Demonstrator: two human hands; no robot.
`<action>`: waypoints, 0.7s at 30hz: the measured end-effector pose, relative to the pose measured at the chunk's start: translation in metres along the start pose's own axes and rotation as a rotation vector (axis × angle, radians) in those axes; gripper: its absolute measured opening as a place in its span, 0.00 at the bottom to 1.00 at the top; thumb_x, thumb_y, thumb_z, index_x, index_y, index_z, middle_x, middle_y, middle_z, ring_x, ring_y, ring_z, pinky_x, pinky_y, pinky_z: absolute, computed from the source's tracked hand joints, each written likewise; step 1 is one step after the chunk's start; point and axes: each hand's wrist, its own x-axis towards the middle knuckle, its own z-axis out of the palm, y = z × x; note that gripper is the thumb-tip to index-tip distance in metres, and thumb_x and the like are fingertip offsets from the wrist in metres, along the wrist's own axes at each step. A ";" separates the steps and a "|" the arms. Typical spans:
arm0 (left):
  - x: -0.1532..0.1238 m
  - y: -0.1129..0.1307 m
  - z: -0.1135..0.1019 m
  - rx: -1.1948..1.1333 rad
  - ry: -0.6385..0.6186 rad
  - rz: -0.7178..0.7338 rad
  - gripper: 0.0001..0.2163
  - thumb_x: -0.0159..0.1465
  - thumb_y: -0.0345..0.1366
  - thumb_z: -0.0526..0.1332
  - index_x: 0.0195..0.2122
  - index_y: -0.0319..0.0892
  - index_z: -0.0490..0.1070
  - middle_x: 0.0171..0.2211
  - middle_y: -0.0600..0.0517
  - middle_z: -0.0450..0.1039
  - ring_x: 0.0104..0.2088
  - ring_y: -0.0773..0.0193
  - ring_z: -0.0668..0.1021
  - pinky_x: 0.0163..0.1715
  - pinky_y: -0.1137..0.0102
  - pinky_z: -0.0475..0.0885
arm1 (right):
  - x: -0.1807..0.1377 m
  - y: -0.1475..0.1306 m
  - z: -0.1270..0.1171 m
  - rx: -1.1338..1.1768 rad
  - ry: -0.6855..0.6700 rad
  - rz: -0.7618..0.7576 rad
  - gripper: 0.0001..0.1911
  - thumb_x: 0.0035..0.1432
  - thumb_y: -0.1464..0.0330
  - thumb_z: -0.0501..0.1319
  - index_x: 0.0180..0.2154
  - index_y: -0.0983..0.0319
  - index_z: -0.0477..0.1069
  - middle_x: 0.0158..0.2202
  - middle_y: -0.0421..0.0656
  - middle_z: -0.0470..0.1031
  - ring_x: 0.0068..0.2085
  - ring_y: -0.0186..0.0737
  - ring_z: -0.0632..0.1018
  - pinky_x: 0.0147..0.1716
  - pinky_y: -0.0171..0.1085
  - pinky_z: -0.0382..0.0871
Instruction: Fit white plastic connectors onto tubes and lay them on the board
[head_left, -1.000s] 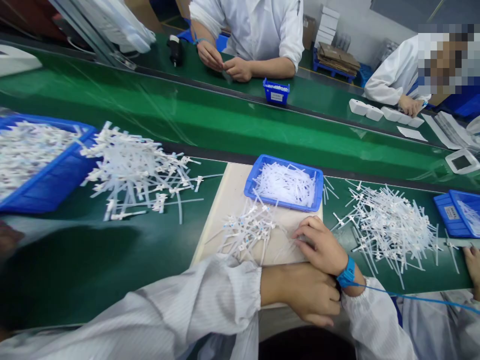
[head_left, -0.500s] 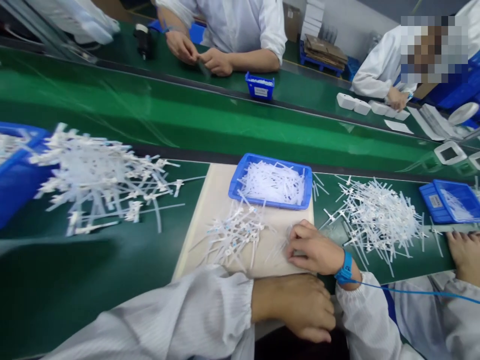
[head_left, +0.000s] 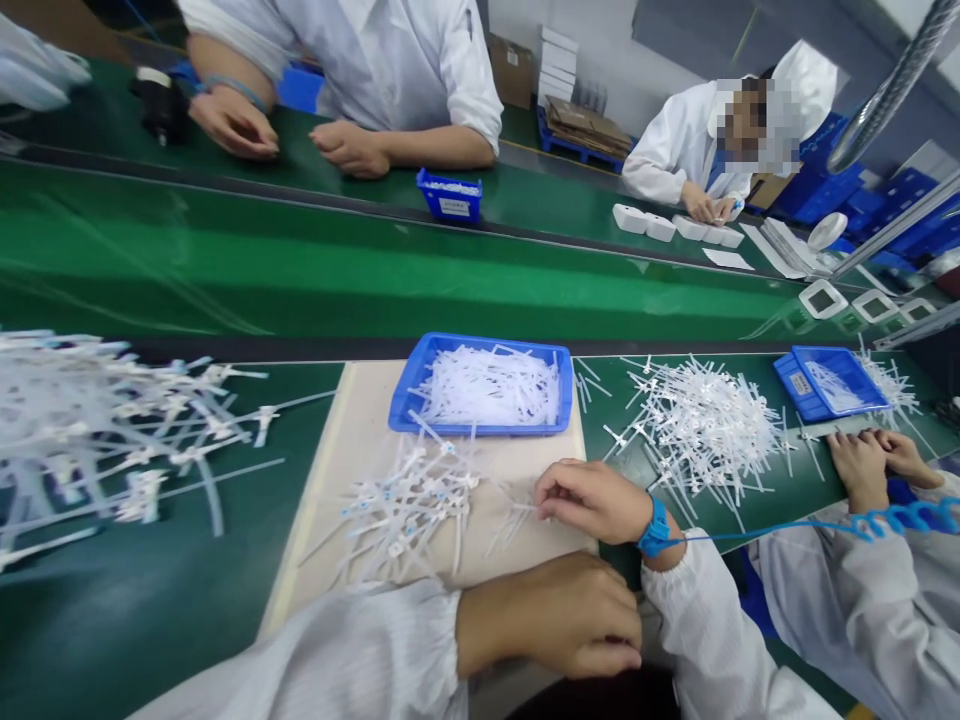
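My right hand (head_left: 589, 500), with a blue wrist strap (head_left: 657, 527), rests at the right side of a beige mat (head_left: 315, 520). Its fingers are curled at the ends of a few thin clear tubes (head_left: 511, 515); whether they grip one is hidden. Nearer to me, my left hand (head_left: 559, 615) is closed with the knuckles up, and what it may hold does not show. Left of the right hand lies a loose heap of white plastic fittings with tubes (head_left: 409, 505). Behind it, a blue tray (head_left: 403, 400) is full of short white tube pieces (head_left: 491, 387).
Larger piles of tubed fittings lie at left (head_left: 97, 420) and right (head_left: 709, 430) on the green table (head_left: 187, 600). Small blue bins (head_left: 810, 395) stand further right, beside a co-worker's hands (head_left: 862, 465). Across the green belt (head_left: 337, 275), two people sit at work.
My view has swung right, so the scene sits further left. My right hand's fingers have drawn in. Across the belt, the co-worker's hands have come apart.
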 end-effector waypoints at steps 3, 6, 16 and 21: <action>0.000 -0.001 0.000 -0.017 -0.001 0.010 0.10 0.75 0.38 0.63 0.35 0.44 0.78 0.29 0.53 0.80 0.28 0.62 0.79 0.32 0.68 0.69 | -0.001 0.001 -0.002 0.023 0.085 -0.043 0.16 0.71 0.78 0.55 0.44 0.58 0.80 0.42 0.43 0.83 0.45 0.40 0.83 0.51 0.39 0.78; 0.001 -0.002 0.001 -0.014 0.004 0.022 0.10 0.76 0.38 0.63 0.36 0.44 0.78 0.29 0.53 0.80 0.29 0.63 0.79 0.32 0.68 0.68 | -0.011 0.008 -0.007 0.035 0.270 -0.034 0.19 0.69 0.78 0.54 0.43 0.58 0.83 0.42 0.44 0.84 0.45 0.41 0.84 0.50 0.41 0.79; -0.001 -0.005 0.004 0.055 0.010 0.004 0.09 0.75 0.39 0.65 0.36 0.44 0.78 0.32 0.52 0.83 0.31 0.63 0.81 0.33 0.68 0.71 | -0.059 0.055 -0.017 -0.183 0.766 0.289 0.13 0.70 0.67 0.62 0.50 0.58 0.82 0.43 0.46 0.85 0.40 0.44 0.82 0.45 0.44 0.79; 0.000 -0.004 0.003 0.044 0.023 0.016 0.10 0.75 0.38 0.64 0.35 0.44 0.78 0.32 0.52 0.82 0.31 0.63 0.81 0.33 0.68 0.71 | -0.052 0.060 -0.009 -0.342 0.766 0.331 0.11 0.68 0.66 0.63 0.49 0.59 0.81 0.37 0.44 0.80 0.37 0.44 0.78 0.41 0.42 0.76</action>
